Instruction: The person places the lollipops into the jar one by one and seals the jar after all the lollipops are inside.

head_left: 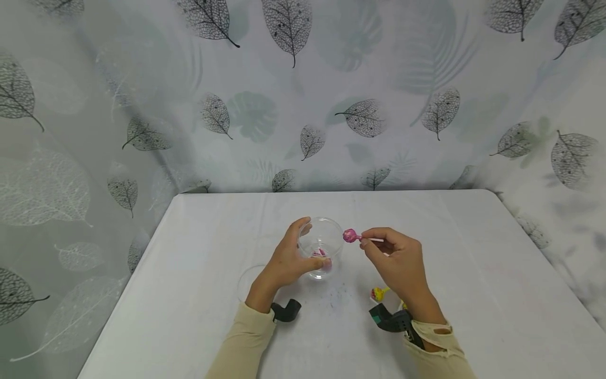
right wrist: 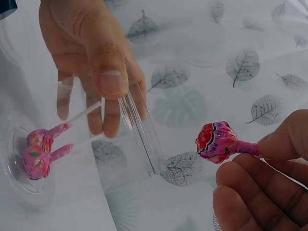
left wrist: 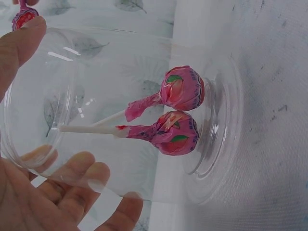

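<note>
My left hand (head_left: 285, 263) grips a clear plastic jar (head_left: 320, 237) around its side, near the rim. Inside stand two pink-wrapped lollipops, heads at the bottom: one (left wrist: 183, 89) beside the other (left wrist: 177, 134), their white sticks pointing toward the mouth in the left wrist view. Between thumb and fingers, my right hand (head_left: 399, 263) pinches the stick end of another pink lollipop (right wrist: 216, 142). Its round head points at the jar's rim, just to the right of it and apart from it.
Yellow-wrapped lollipops (head_left: 377, 294) lie on the white table (head_left: 199, 263) by my right wrist, partly hidden. A clear round lid (head_left: 242, 281) lies left of my left forearm. Leaf-printed curtains (head_left: 312, 105) surround the table's back and sides.
</note>
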`<control>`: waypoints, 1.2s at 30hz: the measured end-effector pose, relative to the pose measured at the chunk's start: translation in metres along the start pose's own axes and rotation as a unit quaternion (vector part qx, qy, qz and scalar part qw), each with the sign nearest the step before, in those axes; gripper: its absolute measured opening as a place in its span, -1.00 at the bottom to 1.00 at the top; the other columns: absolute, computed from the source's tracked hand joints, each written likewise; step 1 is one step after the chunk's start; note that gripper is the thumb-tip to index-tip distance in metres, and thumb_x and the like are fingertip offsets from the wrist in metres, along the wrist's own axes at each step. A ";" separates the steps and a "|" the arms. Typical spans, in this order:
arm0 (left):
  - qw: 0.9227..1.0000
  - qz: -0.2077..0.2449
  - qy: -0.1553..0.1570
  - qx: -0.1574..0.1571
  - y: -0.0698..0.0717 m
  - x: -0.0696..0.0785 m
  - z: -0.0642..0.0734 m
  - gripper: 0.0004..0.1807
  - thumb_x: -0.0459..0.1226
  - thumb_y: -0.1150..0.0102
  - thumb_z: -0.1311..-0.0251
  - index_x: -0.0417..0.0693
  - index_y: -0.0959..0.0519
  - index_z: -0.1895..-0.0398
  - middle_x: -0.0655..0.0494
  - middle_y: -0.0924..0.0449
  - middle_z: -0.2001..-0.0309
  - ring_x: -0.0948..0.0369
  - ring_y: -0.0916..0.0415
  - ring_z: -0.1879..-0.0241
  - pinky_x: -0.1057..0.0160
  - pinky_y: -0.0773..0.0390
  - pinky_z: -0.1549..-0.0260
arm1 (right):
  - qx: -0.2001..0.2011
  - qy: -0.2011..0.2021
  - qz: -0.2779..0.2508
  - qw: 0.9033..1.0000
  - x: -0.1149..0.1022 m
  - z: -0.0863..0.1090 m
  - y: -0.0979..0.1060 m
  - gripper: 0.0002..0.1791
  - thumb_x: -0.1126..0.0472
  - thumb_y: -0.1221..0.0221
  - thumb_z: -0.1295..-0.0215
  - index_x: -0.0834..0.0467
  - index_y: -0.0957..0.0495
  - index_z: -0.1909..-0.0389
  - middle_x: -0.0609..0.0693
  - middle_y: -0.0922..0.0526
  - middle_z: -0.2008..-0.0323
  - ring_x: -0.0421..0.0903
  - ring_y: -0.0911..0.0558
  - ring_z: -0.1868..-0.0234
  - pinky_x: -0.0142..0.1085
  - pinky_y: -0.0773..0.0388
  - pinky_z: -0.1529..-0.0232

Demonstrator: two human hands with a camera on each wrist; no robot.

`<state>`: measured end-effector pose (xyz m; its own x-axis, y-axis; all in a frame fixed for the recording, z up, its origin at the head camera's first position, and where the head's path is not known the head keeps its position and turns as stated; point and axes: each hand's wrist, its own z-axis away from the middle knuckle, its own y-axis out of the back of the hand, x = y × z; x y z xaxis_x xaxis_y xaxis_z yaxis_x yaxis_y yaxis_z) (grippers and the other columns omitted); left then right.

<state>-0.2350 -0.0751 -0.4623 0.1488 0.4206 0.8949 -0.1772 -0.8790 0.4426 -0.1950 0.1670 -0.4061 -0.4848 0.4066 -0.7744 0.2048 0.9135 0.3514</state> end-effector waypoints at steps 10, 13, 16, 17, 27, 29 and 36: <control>1.000 0.001 0.002 0.001 0.000 0.000 0.000 0.17 -0.01 -0.68 0.06 0.28 -0.12 -0.59 0.12 -0.31 -0.54 -0.01 -0.24 -0.53 -0.28 -0.32 -0.39 | -0.004 0.013 0.000 1.000 -0.001 0.001 -0.006 -0.91 0.39 -0.36 -0.32 0.28 -0.75 0.19 0.04 -0.82 0.22 -0.02 -0.82 0.26 -0.51 -0.65 0.19; 1.000 0.002 0.002 0.002 0.001 0.000 0.000 0.18 0.00 -0.68 0.06 0.26 -0.12 -0.60 0.11 -0.31 -0.54 -0.03 -0.24 -0.52 -0.29 -0.33 -0.37 | -0.007 0.018 -0.004 1.000 -0.001 0.001 -0.008 -0.91 0.39 -0.36 -0.32 0.26 -0.76 0.19 0.04 -0.82 0.22 -0.04 -0.82 0.25 -0.49 -0.66 0.19; 1.000 0.004 0.001 0.000 0.001 0.000 0.000 0.17 0.00 -0.67 0.05 0.26 -0.12 -0.60 0.11 -0.31 -0.54 -0.05 -0.25 -0.52 -0.30 -0.34 -0.37 | -0.009 0.024 -0.006 1.000 0.000 0.000 -0.010 -0.91 0.40 -0.36 -0.31 0.25 -0.76 0.19 0.06 -0.82 0.22 -0.06 -0.82 0.26 -0.49 -0.66 0.19; 1.000 0.004 0.000 -0.001 0.001 0.000 0.000 0.17 0.00 -0.67 0.04 0.26 -0.11 -0.60 0.11 -0.31 -0.54 -0.04 -0.25 -0.52 -0.29 -0.33 -0.37 | -0.009 0.025 -0.006 1.000 0.000 0.000 -0.011 -0.90 0.41 -0.36 -0.31 0.24 -0.76 0.19 0.06 -0.82 0.22 -0.06 -0.82 0.26 -0.49 -0.66 0.19; 1.000 0.008 -0.017 -0.008 0.003 -0.001 0.000 0.18 -0.02 -0.67 0.04 0.19 -0.10 -0.61 0.07 -0.30 -0.54 0.01 -0.26 -0.51 -0.22 -0.36 -0.37 | -0.013 0.030 -0.009 0.999 0.000 -0.003 -0.015 -0.90 0.41 -0.35 -0.32 0.26 -0.76 0.19 0.04 -0.82 0.22 -0.02 -0.82 0.26 -0.48 -0.67 0.19; 1.000 0.007 -0.016 -0.009 0.003 -0.001 0.000 0.19 -0.01 -0.67 0.04 0.19 -0.10 -0.62 0.09 -0.30 -0.54 0.01 -0.26 -0.50 -0.21 -0.36 -0.37 | -0.012 0.038 -0.008 0.999 0.000 -0.004 -0.016 -0.90 0.43 -0.35 -0.31 0.26 -0.76 0.19 0.04 -0.82 0.23 -0.01 -0.82 0.26 -0.48 -0.67 0.19; 1.000 0.008 -0.020 -0.009 0.003 -0.001 0.000 0.19 -0.02 -0.67 0.04 0.16 -0.10 -0.62 0.07 -0.30 -0.54 0.00 -0.26 -0.50 -0.22 -0.36 -0.37 | -0.014 0.047 0.008 0.999 -0.001 -0.006 -0.021 -0.88 0.43 -0.36 -0.29 0.25 -0.77 0.19 0.02 -0.82 0.22 -0.05 -0.82 0.25 -0.52 -0.65 0.18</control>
<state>-0.2352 -0.0780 -0.4615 0.1848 0.3977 0.8987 -0.1977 -0.8807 0.4304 -0.2040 0.1471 -0.4100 -0.5600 0.4174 -0.7156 0.1902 0.9055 0.3793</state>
